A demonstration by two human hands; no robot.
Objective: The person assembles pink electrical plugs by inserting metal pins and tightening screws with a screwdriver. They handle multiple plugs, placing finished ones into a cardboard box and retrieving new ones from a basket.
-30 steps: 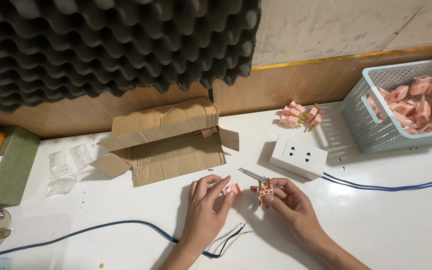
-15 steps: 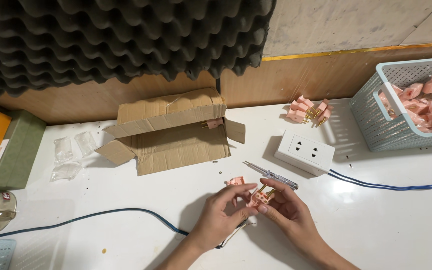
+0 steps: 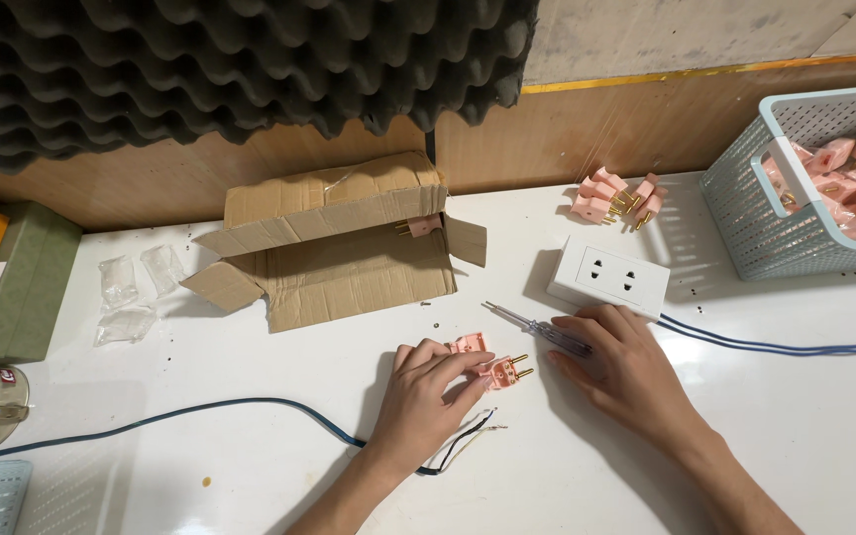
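Pink plug (image 3: 495, 371) pinched by left hand (image 3: 426, 401) | right hand (image 3: 618, 359) seemingly flat, covering screwdriver (image 3: 537, 327) handle

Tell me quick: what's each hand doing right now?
Left hand: fingers closed on a pink plug.
Right hand: open, flat on the table, fingertips on the screwdriver.
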